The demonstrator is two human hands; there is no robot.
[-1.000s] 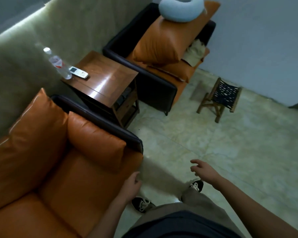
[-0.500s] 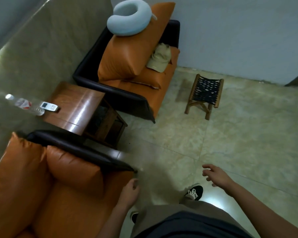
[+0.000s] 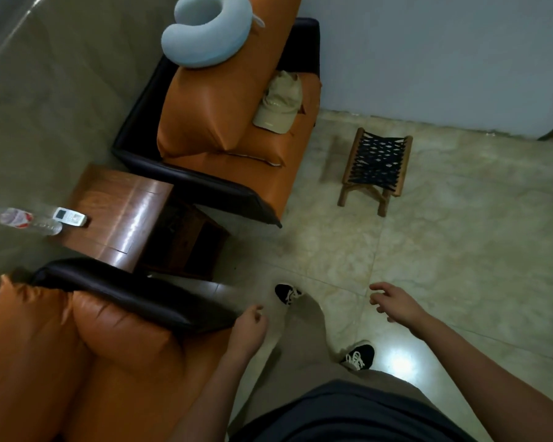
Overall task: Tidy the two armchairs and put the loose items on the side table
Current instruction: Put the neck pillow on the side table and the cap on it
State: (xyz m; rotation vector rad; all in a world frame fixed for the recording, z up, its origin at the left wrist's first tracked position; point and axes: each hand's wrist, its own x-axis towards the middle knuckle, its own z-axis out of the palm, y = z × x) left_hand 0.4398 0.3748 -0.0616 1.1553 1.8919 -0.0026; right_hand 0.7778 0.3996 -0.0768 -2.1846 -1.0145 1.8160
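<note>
Beside far armchair (image 3: 211, 190), woven stool (image 3: 376, 161).

Lounge corner, a home living room or small sitting area by the look of it.

Two matching seats set side by side against a grey-green stone-look wall panel (image 3: 61, 90): far orange-leather armchair with black frame (image 3: 253, 177), near orange-leather armchair with black frame (image 3: 125, 342), and a glossy brown wooden side table (image 3: 128, 199) between them. Personal clutter lies about: a pale blue U-shaped neck pillow (image 3: 201, 55) on the far back cushion, a beige cloth cap (image 3: 278, 103) on that seat, and a clear plastic water bottle (image 3: 23, 218) and small white remote control (image 3: 71, 216) on the table. Low wooden folding stool with black woven seat (image 3: 377, 161) stands on the polished cream marble-look tile floor (image 3: 460, 250).
</note>
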